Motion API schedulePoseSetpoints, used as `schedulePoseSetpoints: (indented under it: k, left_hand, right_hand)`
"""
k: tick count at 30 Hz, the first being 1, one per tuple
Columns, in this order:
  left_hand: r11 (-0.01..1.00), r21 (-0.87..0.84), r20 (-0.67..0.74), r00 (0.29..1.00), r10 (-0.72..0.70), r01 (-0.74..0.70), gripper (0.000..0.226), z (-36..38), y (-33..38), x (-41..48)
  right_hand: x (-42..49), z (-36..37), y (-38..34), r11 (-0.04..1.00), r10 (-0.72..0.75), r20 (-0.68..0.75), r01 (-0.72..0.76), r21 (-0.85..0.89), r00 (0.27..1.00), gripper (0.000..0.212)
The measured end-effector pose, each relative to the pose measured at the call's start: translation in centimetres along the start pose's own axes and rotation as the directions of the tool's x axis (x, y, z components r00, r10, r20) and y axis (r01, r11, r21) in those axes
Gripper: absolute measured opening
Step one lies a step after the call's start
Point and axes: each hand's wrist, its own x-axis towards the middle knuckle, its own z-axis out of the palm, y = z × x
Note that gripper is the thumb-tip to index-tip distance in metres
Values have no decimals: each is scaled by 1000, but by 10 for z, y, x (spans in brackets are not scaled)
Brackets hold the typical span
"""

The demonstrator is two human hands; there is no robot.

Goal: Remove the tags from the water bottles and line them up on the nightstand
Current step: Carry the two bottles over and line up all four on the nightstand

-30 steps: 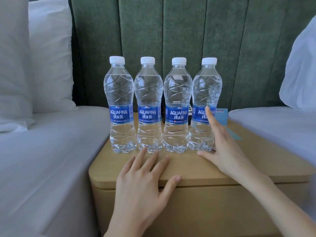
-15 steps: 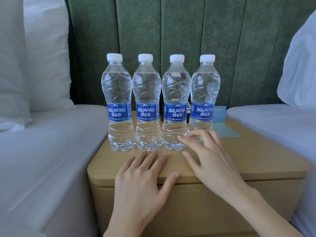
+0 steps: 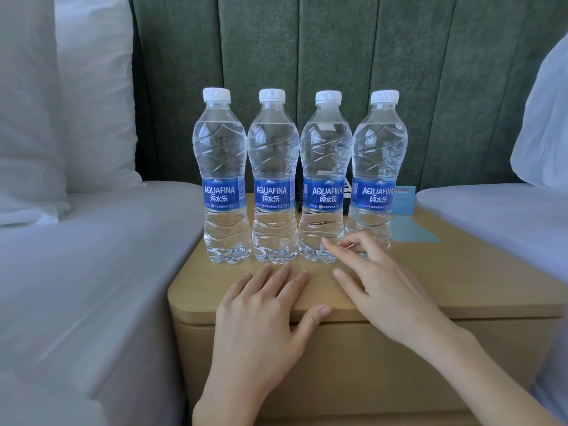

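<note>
Several clear water bottles with white caps and blue labels stand upright in a tight row on the wooden nightstand (image 3: 479,281): the leftmost bottle (image 3: 222,179), the second bottle (image 3: 273,179), the third bottle (image 3: 325,179) and the rightmost bottle (image 3: 379,176). My left hand (image 3: 264,315) rests flat on the nightstand's front edge, fingers straight, just short of the bottles. My right hand (image 3: 378,281) hovers low in front of the two right bottles, fingers loosely bent, holding nothing; it hides part of the rightmost bottle's base.
A white bed (image 3: 92,272) with pillows (image 3: 61,103) lies left, another bed (image 3: 498,216) and pillow (image 3: 544,124) right. A green padded headboard (image 3: 338,56) stands behind. A light blue card (image 3: 404,201) stands behind the rightmost bottle, and a blue sheet (image 3: 415,233) lies flat beside it.
My right hand left the rightmost bottle's side and dropped low in front of the right bottles, fingers curling loosely. The left hand and the bottles stayed where they were.
</note>
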Motion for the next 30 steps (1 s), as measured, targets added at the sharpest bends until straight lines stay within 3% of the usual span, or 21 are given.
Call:
schedulePoseSetpoints:
  k: [4, 9, 13, 30]
  left_hand:
    - [1000, -2, -2, 1000, -1, 1, 59, 0, 0, 0]
    - [1000, 2, -1, 1000, -10, 10, 57, 1, 0, 0]
    - [1000, 6, -11, 1000, -5, 5, 57, 0, 1, 0]
    - [999, 11, 11, 999, -33, 33, 59, -3, 4, 0]
  right_hand:
    - [-2, -1, 0, 999, -1, -43, 3, 50, 999, 44]
    - [0, -13, 26, 972, 218, -358, -170, 162, 908, 36]
    - [6, -18, 34, 928, 359, -257, -312, 206, 897, 45]
    - [13, -14, 24, 957, 271, -246, -289, -40, 931, 36]
